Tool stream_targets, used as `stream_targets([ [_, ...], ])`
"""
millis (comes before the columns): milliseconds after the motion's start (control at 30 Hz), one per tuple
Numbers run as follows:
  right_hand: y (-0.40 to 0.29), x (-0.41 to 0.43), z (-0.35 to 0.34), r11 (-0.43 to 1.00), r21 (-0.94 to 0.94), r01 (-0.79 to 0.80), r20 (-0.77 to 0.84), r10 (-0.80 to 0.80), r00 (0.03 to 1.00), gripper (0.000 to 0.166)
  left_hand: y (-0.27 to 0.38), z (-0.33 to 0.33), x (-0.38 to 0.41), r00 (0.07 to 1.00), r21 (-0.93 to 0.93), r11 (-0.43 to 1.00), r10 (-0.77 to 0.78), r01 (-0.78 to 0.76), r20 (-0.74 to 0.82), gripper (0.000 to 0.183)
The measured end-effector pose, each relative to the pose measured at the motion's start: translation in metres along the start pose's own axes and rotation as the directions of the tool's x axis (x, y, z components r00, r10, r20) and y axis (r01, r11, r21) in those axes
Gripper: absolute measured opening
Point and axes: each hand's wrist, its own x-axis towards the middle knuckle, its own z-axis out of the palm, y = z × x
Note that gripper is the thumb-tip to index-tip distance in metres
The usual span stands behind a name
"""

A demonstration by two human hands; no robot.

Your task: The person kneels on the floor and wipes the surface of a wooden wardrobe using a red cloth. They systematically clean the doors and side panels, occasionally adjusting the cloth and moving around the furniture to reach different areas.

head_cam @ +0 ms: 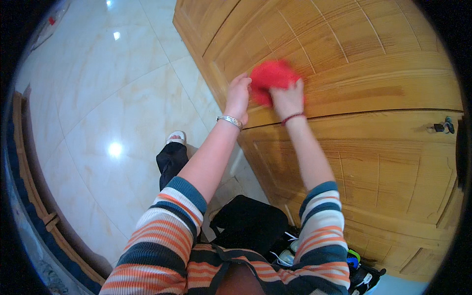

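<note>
A red cloth (274,73), blurred, lies in front of the wooden wardrobe doors (368,88). My right hand (289,97), a dark red band around its wrist, grips the cloth from its lower side; its fingers are partly hidden in the fabric. Close by on the left is my left hand (239,94), with a silver bracelet at the wrist. Its thumb and fingertips reach the cloth's left edge, but whether they hold the fabric cannot be made out.
A key (448,125) sits in the lower door's lock at right. Below my arms are a black stool or bag (249,221) and several items (359,276) beside the wardrobe. Glossy floor tiles (110,96) spread left, with a wooden bed frame (48,217) along the edge.
</note>
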Motion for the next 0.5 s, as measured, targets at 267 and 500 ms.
stream_targets([
  [267,-0.032,-0.073,-0.051,0.879,0.453,-0.150,0.387,-0.043,0.921,0.026,0.018,-0.013,-0.019,0.989,0.090,0.996,-0.005,-0.009,0.150,0.034],
  [500,0.003,-0.090,-0.137,-0.258,0.914,-0.314,0.405,0.640,0.653,0.031,0.014,0.013,-0.022,0.898,0.264,0.936,0.105,-0.234,0.427,0.034],
])
